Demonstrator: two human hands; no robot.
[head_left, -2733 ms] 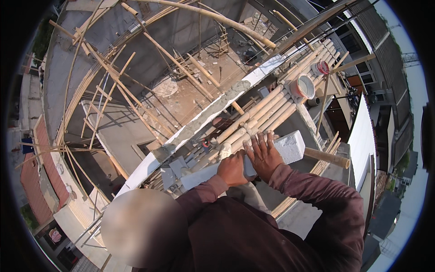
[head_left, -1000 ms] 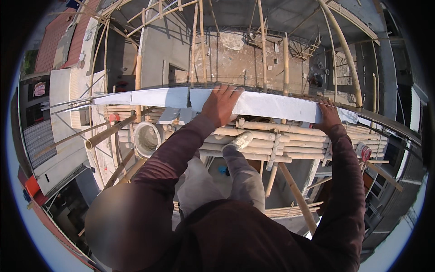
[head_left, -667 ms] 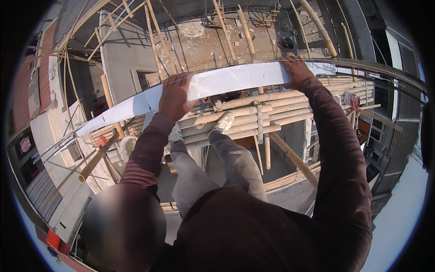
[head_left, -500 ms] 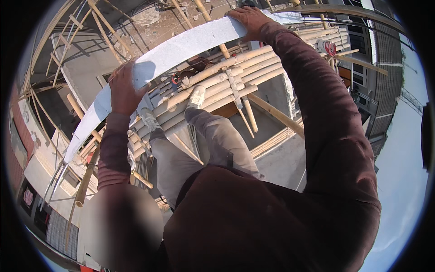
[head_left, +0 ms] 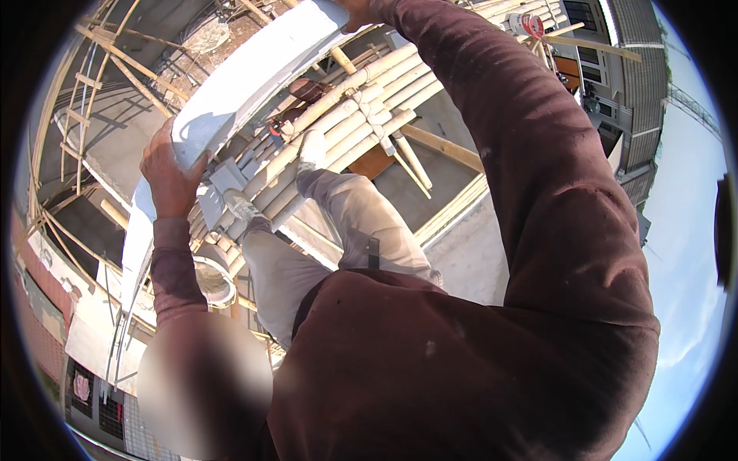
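Note:
A long white slab-like piece [head_left: 254,65] runs from the top edge down to the lower left, bent by the lens; its exact kind cannot be told. My left hand [head_left: 171,170] is closed over it, thumb on the near side and fingers on the far side. At the top of the picture my right hand [head_left: 355,11] grips the same white piece farther along, its upper part cut off by the frame. Beneath my arms, my shoes [head_left: 311,147] stand on a platform of bamboo poles [head_left: 338,131].
A bucket [head_left: 214,280] with grey contents stands by my left forearm. A red and white container [head_left: 529,25] is at the upper right. Bamboo scaffolding [head_left: 92,81] rises at the left. Beside the platform lies a drop to lower surfaces. Buildings stand around.
The view has shifted and tilted. My right hand has moved up and left to the top edge, and my left hand left and slightly down; both still grip the white piece.

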